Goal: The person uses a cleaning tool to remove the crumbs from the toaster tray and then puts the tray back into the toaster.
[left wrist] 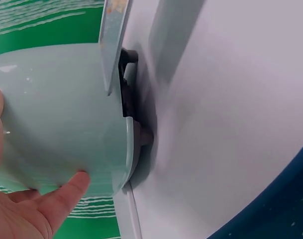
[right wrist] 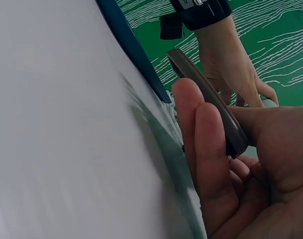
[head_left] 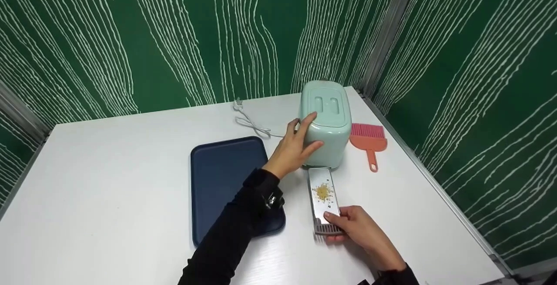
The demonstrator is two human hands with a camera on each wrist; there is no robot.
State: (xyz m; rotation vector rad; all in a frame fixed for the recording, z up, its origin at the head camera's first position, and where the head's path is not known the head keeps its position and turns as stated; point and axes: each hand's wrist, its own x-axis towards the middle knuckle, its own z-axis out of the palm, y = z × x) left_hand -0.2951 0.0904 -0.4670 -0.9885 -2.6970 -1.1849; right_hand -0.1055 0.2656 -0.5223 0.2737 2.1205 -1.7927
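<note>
Over white table (head_left: 122,198): right fingers (right wrist: 211,144) pinch crumb-strewn tray (head_left: 320,213); left fingers (head_left: 306,124) spread against mint toaster (head_left: 334,135).

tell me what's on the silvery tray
The silvery tray holds yellow crumbs and a few dark specks. The right hand covers part of its near end; anything beneath is hidden.

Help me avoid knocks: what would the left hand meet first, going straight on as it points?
The toaster: the left hand appears to touch it, though depth is hard to judge.
</note>
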